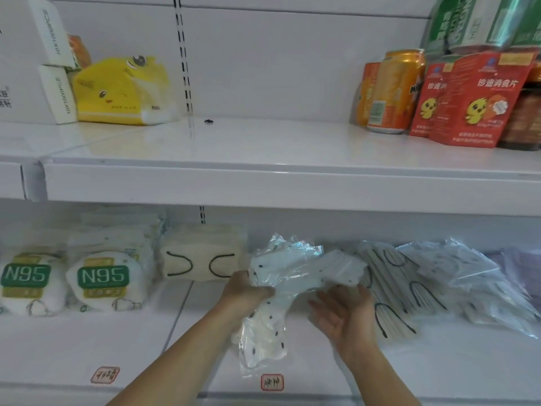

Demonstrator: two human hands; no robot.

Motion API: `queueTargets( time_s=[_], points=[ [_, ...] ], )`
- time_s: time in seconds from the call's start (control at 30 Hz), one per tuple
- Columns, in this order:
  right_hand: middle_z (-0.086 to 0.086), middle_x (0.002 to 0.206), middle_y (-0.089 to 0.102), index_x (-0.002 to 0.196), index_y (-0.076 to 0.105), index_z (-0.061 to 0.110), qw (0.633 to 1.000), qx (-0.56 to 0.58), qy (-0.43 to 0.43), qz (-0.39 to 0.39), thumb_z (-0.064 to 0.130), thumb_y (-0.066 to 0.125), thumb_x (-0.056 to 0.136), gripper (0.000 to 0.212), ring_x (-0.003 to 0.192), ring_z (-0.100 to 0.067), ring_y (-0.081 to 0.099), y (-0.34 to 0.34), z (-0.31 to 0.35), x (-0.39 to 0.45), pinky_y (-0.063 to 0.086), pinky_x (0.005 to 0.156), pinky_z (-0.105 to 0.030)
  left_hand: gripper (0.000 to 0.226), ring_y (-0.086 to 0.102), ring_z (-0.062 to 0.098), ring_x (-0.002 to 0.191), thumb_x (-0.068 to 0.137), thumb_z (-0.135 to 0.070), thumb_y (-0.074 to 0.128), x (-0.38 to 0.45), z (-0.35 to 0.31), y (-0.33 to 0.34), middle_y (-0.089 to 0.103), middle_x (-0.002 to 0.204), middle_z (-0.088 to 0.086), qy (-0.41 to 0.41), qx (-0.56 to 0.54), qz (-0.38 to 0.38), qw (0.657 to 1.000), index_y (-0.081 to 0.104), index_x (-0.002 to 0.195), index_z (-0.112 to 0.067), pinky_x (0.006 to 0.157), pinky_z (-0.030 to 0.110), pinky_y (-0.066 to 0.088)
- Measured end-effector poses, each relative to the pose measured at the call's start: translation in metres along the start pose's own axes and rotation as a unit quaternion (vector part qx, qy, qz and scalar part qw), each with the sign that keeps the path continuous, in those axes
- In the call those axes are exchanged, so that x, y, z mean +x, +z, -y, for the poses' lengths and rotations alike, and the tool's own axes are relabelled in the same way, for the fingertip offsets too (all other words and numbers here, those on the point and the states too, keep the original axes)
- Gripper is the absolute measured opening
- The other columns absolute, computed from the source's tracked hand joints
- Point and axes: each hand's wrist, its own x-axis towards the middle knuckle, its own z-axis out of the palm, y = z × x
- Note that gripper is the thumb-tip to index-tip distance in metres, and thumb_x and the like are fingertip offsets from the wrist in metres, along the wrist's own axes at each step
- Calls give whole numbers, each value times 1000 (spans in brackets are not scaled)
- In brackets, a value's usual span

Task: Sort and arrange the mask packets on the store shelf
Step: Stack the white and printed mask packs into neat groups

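Observation:
On the lower shelf (87, 341) my left hand (244, 293) grips a bunch of clear packets holding white masks with black dots (288, 273). More dotted packets (265, 338) hang below that hand. My right hand (347, 310) is open, palm up, fingers touching the underside of the bunch. Left of it stand a cream mask packet with black ear loops (202, 259) and two N95 packets (106, 278), (27, 281). Striped mask packets with black loops (392, 294) and a loose heap of clear packets (468, 276) lie to the right.
The upper shelf (263, 159) bears white boxes (32, 68) and a yellow tissue pack (123, 89) at left, orange cans (392, 89) and red pouches (474, 98) at right. Two red stamp labels (272, 382), (104, 375) mark the lower shelf front.

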Motion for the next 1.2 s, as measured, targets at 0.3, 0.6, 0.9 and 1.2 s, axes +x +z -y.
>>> queueTargets(
  time_s=[0.3,0.6,0.9,1.2],
  points=[
    [-25,102,74,135,52,2,999,15,12,-29,37,77,88,63,80,-33,72,18,7,5,60,67,-39,26,75,31,85,72,-9,81,3,7,-5,78,89,11,-34,-46,52,997,74,97,-9,78,49,60],
    [-16,69,70,85,68,7,944,-300,-129,-38,19,71,79,13,58,-22,62,52,-49,-44,48,59,-37,42,72,47,93,67,0,84,-9,21,-14,73,102,30,-63,-265,128,954,73,106,7,91,61,56],
    [4,55,46,56,39,16,881,-418,-204,-87,19,66,75,33,48,-9,43,62,-71,-67,36,49,-22,30,74,37,88,86,-19,71,-23,26,-18,74,107,23,-24,-338,143,930,74,113,-6,72,40,59],
    [9,105,68,112,58,31,901,-373,-210,-75,31,85,75,45,95,-10,66,69,-83,-70,54,76,-27,30,73,11,97,92,-11,70,-26,36,-50,76,108,-3,154,-147,52,976,67,114,-31,89,41,59]
  ],
)
